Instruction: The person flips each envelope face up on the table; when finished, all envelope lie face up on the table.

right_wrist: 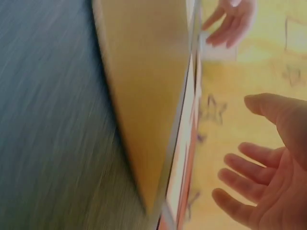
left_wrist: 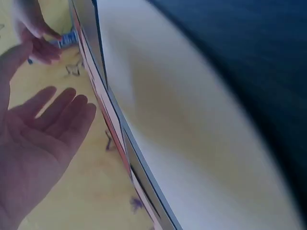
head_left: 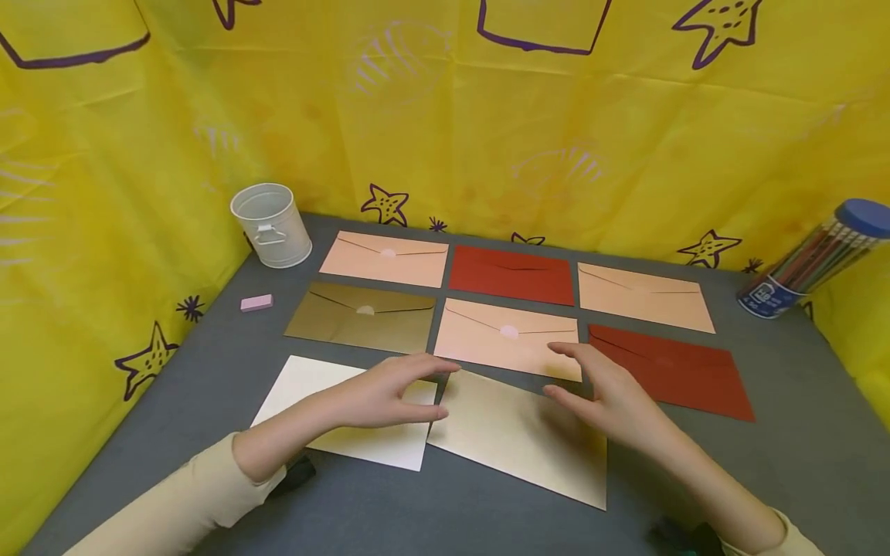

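Note:
My left hand (head_left: 385, 394) is held above the white envelope (head_left: 378, 448), its fingertips over the left edge of a pale gold envelope (head_left: 501, 432). Over that gold envelope's right part is my right hand (head_left: 615, 398), casting a shadow on it. Thumb and fingers are spread on both hands, and nothing is in either; the wrist views show bare palms on the left hand (left_wrist: 45, 139) and right hand (right_wrist: 268, 177). Behind them lie an olive-gold envelope (head_left: 361, 328), a pink envelope (head_left: 480, 328) and a dark red envelope (head_left: 674, 374), flaps up.
Along the back lie a pink envelope (head_left: 389, 266), a red envelope (head_left: 511, 282) and a peach envelope (head_left: 640, 301). A small white bucket (head_left: 278, 239) and a pink eraser (head_left: 256, 303) are at left. A tub of pencils (head_left: 806, 266) stands far right. Yellow cloth (head_left: 431, 116) hangs behind.

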`<act>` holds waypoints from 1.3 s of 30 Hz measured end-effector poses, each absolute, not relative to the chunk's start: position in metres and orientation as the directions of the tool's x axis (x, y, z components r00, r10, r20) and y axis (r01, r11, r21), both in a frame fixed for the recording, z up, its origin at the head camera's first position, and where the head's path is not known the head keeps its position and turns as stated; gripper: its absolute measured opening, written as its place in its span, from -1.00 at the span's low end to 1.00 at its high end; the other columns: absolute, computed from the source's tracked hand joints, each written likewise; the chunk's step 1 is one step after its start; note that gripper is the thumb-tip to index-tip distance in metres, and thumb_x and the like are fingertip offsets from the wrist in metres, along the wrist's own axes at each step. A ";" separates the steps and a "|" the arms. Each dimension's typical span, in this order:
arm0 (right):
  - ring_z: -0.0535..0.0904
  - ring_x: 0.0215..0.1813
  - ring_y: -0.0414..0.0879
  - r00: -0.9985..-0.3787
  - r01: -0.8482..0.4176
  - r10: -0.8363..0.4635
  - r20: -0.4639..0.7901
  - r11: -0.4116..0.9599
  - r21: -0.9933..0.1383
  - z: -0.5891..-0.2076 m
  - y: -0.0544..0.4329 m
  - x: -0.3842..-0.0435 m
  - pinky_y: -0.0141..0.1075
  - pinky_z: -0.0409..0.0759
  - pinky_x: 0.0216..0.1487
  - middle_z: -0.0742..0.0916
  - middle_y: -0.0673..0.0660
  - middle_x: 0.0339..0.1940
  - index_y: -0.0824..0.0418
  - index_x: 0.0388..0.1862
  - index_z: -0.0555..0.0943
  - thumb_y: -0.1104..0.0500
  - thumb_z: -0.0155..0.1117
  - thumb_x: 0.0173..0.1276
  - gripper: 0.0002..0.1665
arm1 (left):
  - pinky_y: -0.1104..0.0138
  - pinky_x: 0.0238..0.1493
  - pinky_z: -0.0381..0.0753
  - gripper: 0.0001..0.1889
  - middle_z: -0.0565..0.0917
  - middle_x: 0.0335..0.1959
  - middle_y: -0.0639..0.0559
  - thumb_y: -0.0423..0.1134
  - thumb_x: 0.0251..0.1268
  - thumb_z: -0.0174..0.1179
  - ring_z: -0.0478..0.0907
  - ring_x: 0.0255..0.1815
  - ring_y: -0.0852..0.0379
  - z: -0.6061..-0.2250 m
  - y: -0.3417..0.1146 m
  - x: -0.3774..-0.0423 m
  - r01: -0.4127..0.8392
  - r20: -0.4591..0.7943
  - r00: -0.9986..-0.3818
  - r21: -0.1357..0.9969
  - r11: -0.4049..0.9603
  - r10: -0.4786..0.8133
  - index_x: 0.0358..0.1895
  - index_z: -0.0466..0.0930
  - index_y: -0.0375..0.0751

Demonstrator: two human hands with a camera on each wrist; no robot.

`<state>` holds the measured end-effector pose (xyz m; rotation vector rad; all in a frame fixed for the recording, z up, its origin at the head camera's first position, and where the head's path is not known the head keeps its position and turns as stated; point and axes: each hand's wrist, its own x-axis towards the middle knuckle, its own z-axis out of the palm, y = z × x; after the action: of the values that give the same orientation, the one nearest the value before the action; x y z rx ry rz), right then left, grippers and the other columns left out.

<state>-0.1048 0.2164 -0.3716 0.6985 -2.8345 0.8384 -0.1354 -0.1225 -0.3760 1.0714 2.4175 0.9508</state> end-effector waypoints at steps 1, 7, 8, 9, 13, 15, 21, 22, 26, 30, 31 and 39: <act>0.50 0.24 0.06 -0.880 -0.472 -0.421 0.219 0.730 -0.495 -0.372 0.210 -0.104 0.08 0.52 0.11 0.58 0.09 0.25 0.19 0.33 0.43 -0.02 0.40 0.28 -0.30 | 0.10 0.29 0.37 -0.30 0.43 0.33 0.17 0.16 0.28 0.23 0.35 0.33 0.16 -0.376 -0.131 -0.132 0.523 -0.045 -0.670 0.679 0.515 0.741 0.42 0.33 -0.02; 0.40 0.34 -0.13 -0.830 -0.522 -0.541 0.139 0.663 -0.536 -0.377 0.170 -0.103 -0.05 0.47 0.23 0.49 -0.06 0.34 0.11 0.42 0.34 -0.18 0.37 0.27 -0.17 | 0.01 0.37 0.24 -0.11 0.26 0.47 0.13 0.35 0.09 0.27 0.18 0.47 0.09 -0.379 -0.182 -0.117 0.467 -0.116 -0.727 0.639 0.611 0.677 0.48 0.22 0.12; 0.38 0.35 -0.15 -0.821 -0.525 -0.558 0.122 0.654 -0.545 -0.378 0.164 -0.103 -0.07 0.44 0.26 0.47 -0.07 0.36 0.10 0.43 0.33 -0.20 0.36 0.27 -0.15 | -0.01 0.37 0.23 -0.09 0.24 0.48 0.11 0.36 0.07 0.28 0.16 0.48 0.07 -0.380 -0.190 -0.116 0.461 -0.115 -0.736 0.636 0.619 0.667 0.49 0.21 0.13; 0.36 0.37 -0.14 -0.808 -0.535 -0.578 0.112 0.643 -0.548 -0.379 0.157 -0.104 -0.06 0.41 0.29 0.46 -0.06 0.37 0.11 0.44 0.32 -0.21 0.35 0.27 -0.14 | -0.03 0.37 0.22 -0.06 0.22 0.49 0.07 0.36 0.04 0.29 0.15 0.49 0.04 -0.381 -0.198 -0.115 0.460 -0.109 -0.743 0.633 0.623 0.660 0.50 0.19 0.12; 0.25 0.45 -0.14 -0.763 -0.563 -0.643 0.064 0.612 -0.555 -0.383 0.136 -0.105 -0.08 0.30 0.38 0.40 -0.01 0.44 0.11 0.49 0.26 -0.27 0.29 0.28 -0.08 | -0.09 0.37 0.18 0.04 0.17 0.52 -0.01 0.35 -0.03 0.35 0.07 0.52 -0.02 -0.387 -0.227 -0.112 0.467 -0.083 -0.770 0.601 0.648 0.632 0.52 0.14 0.05; 0.19 0.48 -0.15 -0.736 -0.584 -0.676 0.046 0.599 -0.548 -0.386 0.127 -0.106 -0.10 0.25 0.41 0.36 0.00 0.47 0.11 0.51 0.23 -0.29 0.27 0.29 -0.06 | 0.04 0.41 0.14 0.09 0.13 0.54 0.00 0.35 -0.08 0.39 0.02 0.54 0.00 -0.389 -0.241 -0.110 0.459 -0.092 -0.782 0.583 0.670 0.616 0.54 0.11 0.03; 0.09 0.54 -0.09 -0.642 -0.672 -0.766 0.002 0.562 -0.481 -0.391 0.104 -0.107 -0.13 0.16 0.45 0.27 0.08 0.53 0.16 0.54 0.15 -0.33 0.24 0.29 0.03 | 0.72 0.28 -0.28 0.18 0.11 0.55 -0.02 0.37 -0.16 0.41 -0.02 0.55 -0.08 -0.393 -0.275 -0.103 0.466 -0.099 -0.804 0.508 0.724 0.587 0.55 0.06 -0.04; 0.07 0.55 -0.06 -0.630 -0.685 -0.777 -0.010 0.561 -0.465 -0.391 0.100 -0.106 -0.12 0.15 0.46 0.25 0.11 0.54 0.18 0.55 0.14 -0.33 0.24 0.29 0.04 | 0.74 0.26 -0.29 0.18 0.11 0.54 -0.05 0.37 -0.15 0.41 -0.01 0.54 -0.10 -0.393 -0.279 -0.103 0.473 -0.091 -0.805 0.498 0.727 0.586 0.55 0.07 -0.07; -0.03 0.57 0.01 -0.596 -0.721 -0.800 -0.065 0.569 -0.396 -0.393 0.087 -0.105 -0.13 0.07 0.48 0.16 0.17 0.57 0.22 0.57 0.08 -0.34 0.24 0.28 0.10 | 0.75 0.25 -0.28 0.19 0.11 0.54 -0.10 0.38 -0.14 0.39 0.03 0.53 -0.12 -0.395 -0.291 -0.103 0.492 -0.077 -0.805 0.466 0.735 0.588 0.54 0.07 -0.15; -0.04 0.58 0.07 -0.575 -0.762 -0.812 -0.100 0.576 -0.296 -0.394 0.077 -0.102 -0.13 0.05 0.49 0.13 0.23 0.57 0.29 0.56 0.04 -0.39 0.20 0.27 0.17 | 0.75 0.24 -0.27 0.19 0.09 0.55 -0.06 0.42 -0.15 0.36 0.05 0.52 -0.08 -0.399 -0.295 -0.105 0.504 -0.082 -0.805 0.431 0.749 0.588 0.54 0.07 -0.11; -0.04 0.57 0.08 -0.573 -0.768 -0.813 -0.107 0.578 -0.276 -0.394 0.075 -0.102 -0.12 0.04 0.49 0.13 0.25 0.57 0.31 0.56 0.03 -0.40 0.19 0.27 0.18 | 0.72 0.27 -0.24 0.19 0.09 0.55 -0.05 0.44 -0.15 0.34 0.06 0.52 -0.07 -0.400 -0.295 -0.106 0.505 -0.082 -0.807 0.416 0.756 0.585 0.54 0.08 -0.10; 0.07 0.54 0.09 -0.572 -0.796 -0.813 -0.110 0.582 -0.163 -0.398 0.069 -0.097 -0.12 0.09 0.48 0.19 0.28 0.55 0.33 0.54 0.09 -0.45 0.16 0.24 0.19 | -0.06 0.28 0.31 0.15 0.12 0.55 -0.01 0.49 -0.14 0.27 0.15 0.49 -0.05 -0.400 -0.296 -0.107 0.511 -0.075 -0.817 0.363 0.779 0.571 0.52 0.15 -0.08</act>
<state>-0.0973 0.0690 -0.3976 1.5123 -2.9454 0.1585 -0.1069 -0.2963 -0.4001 0.8565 2.7900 0.4911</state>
